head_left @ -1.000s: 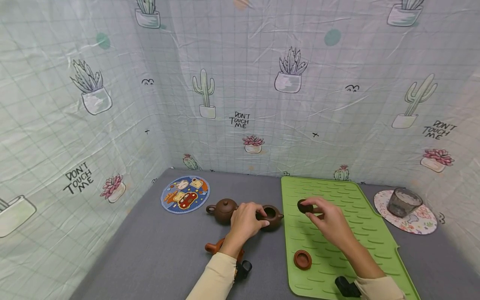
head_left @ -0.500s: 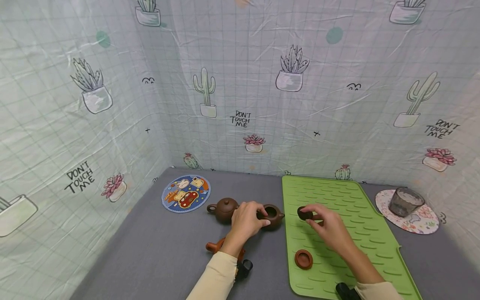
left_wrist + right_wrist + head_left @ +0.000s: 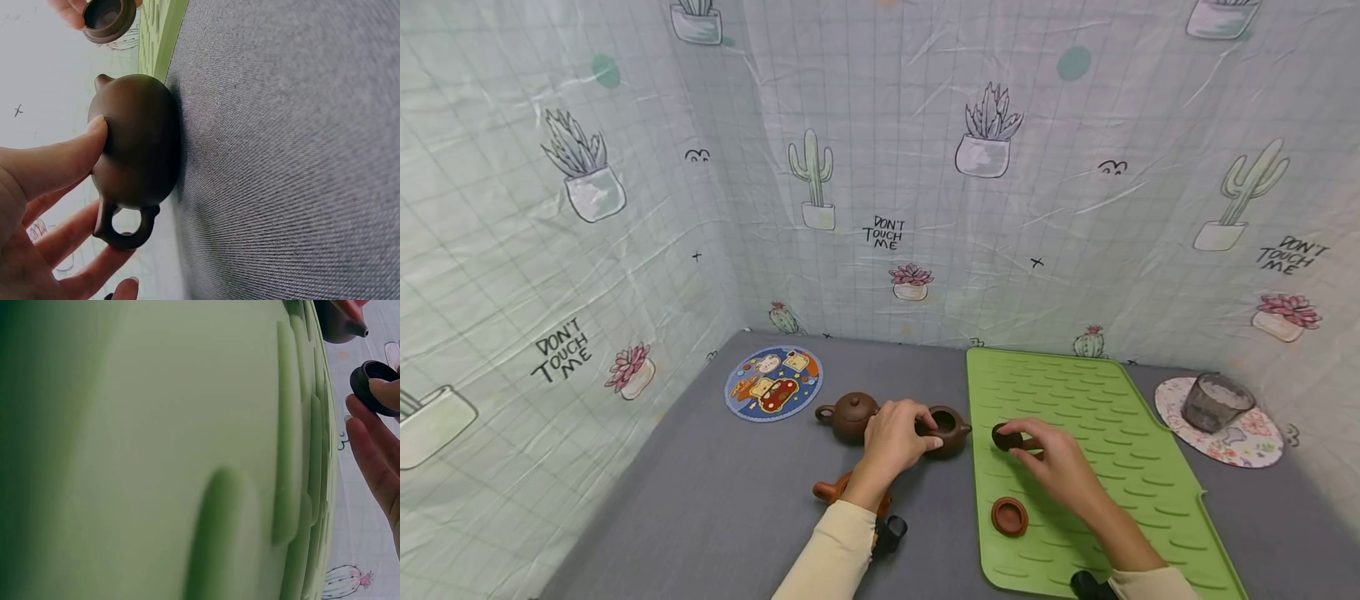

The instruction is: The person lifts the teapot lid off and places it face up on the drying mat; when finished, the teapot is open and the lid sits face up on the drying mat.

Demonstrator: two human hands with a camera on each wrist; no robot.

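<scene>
A dark brown clay teapot [image 3: 953, 440] stands lidless on the grey cloth, its spout toward the green mat. My left hand [image 3: 895, 437] grips it at the opening; in the left wrist view the thumb presses the body [image 3: 137, 137] near the rim and other fingers lie by the handle. Over the mat, my right hand [image 3: 1060, 467] pinches a dark round teapot lid [image 3: 1004, 438], also seen in the right wrist view as a dark ring-shaped lid [image 3: 369, 387]. A second brown teapot [image 3: 853, 415] with its lid on stands left of my left hand.
An orange-brown teapot [image 3: 829, 492] sits partly hidden under my left forearm. A reddish-brown lid [image 3: 1009, 517] lies hollow side up on the green mat [image 3: 1045, 375]. A grey tumbler [image 3: 1213, 408] stands on a floral coaster [image 3: 1251, 446]; a blue cartoon coaster [image 3: 745, 406] lies back left.
My right hand has brought the dark lid slightly nearer to me and a touch left. My left hand keeps its grip on the lidless teapot.
</scene>
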